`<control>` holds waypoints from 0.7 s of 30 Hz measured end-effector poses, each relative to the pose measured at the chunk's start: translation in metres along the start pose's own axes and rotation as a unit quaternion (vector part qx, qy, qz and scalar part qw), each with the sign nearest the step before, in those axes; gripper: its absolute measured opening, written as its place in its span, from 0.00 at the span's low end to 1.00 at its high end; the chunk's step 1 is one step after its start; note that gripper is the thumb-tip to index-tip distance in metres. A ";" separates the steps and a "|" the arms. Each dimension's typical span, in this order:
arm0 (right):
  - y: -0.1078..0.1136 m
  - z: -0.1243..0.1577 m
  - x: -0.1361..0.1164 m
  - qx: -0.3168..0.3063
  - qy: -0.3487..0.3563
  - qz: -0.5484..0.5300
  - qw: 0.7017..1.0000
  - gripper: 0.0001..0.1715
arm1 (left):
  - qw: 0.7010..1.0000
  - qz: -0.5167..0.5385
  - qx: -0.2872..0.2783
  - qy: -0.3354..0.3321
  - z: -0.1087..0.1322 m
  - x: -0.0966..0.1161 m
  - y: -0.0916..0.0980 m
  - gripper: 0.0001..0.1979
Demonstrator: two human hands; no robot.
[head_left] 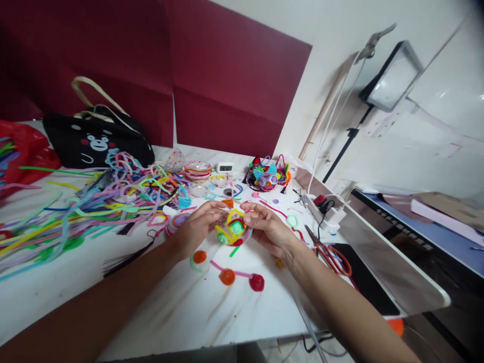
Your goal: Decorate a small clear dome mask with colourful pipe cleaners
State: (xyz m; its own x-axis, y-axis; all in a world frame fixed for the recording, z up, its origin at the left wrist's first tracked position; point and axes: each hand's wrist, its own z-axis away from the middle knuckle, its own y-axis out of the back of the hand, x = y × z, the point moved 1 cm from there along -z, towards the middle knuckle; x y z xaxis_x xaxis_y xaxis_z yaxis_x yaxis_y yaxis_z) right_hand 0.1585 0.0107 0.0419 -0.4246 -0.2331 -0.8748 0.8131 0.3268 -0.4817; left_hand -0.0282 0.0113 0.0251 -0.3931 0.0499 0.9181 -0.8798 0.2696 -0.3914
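Between my two hands, just above the table, is a small round ornament (235, 229) made of pipe cleaners, with yellow loops, green round discs and red bits. My left hand (202, 224) is closed on its left side. At the upper right edge, the thumb and fingers of my right hand (266, 224) pinch it. Below it on the table lie an orange coil (227, 277) and a red coil (256, 282) beside a pink pipe cleaner, with another orange coil (199, 257) to the left. A black tassel (130, 258) rests left of my left hand.
A heap of coloured pipe cleaners (124, 196) spreads over the left side. Finished ornaments (267, 176), a small white clock (225, 167) and clear bowls (197, 171) stand at the back. Orange-handled scissors (333, 257) and a power strip (327, 217) lie right; a black bag (98, 138) stands back left.
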 end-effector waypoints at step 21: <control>-0.007 -0.016 0.021 0.094 0.038 -0.048 0.994 0.27 | 0.977 -0.182 0.036 -0.107 -0.002 -0.024 0.004 0.35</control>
State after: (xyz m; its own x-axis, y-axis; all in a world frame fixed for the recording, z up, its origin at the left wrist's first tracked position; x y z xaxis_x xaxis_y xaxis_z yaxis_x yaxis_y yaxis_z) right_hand 0.1375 0.0183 0.0266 -0.5267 -0.1831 -0.8301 0.8247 0.1269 -0.5512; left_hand -0.0220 0.0133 0.0020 -0.0900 -0.2418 0.9661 -0.9853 0.1627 -0.0511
